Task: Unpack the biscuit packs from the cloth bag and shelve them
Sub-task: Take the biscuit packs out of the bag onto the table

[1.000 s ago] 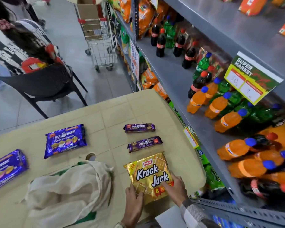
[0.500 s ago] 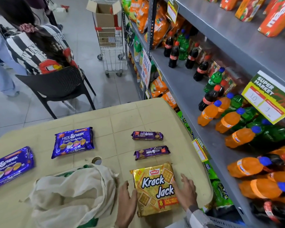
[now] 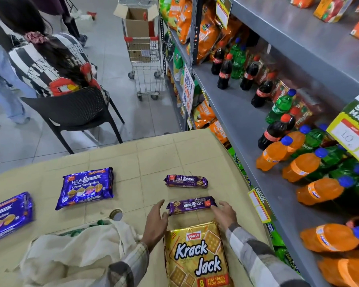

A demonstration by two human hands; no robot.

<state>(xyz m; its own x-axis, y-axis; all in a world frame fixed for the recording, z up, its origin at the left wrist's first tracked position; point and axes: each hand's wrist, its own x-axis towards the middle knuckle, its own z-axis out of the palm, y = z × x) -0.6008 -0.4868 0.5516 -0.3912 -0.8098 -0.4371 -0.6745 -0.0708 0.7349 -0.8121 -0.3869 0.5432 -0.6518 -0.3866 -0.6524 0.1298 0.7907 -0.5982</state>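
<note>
A gold Krack Jack pack (image 3: 197,259) lies flat at the table's near edge. Just beyond it lies a slim purple Hide & Seek roll (image 3: 192,205). My left hand (image 3: 155,221) is at its left end and my right hand (image 3: 225,214) touches its right end, fingers spread, neither closed around it. A second slim roll (image 3: 186,181) lies farther back. Two wide blue Hide & Seek packs (image 3: 87,188) (image 3: 7,217) lie to the left. The cream cloth bag (image 3: 75,255) slumps at the near left.
The beige table (image 3: 153,156) stands against a grey metal shelf (image 3: 247,125) holding orange, green and cola bottles. A black chair (image 3: 75,110) with a seated person, and a shopping trolley (image 3: 143,50) carrying a cardboard box, stand beyond the table.
Both hands have left the sides of the Krack Jack pack and moved forward to the ends of the nearer slim purple roll. The camera view has tilted up and closer.
</note>
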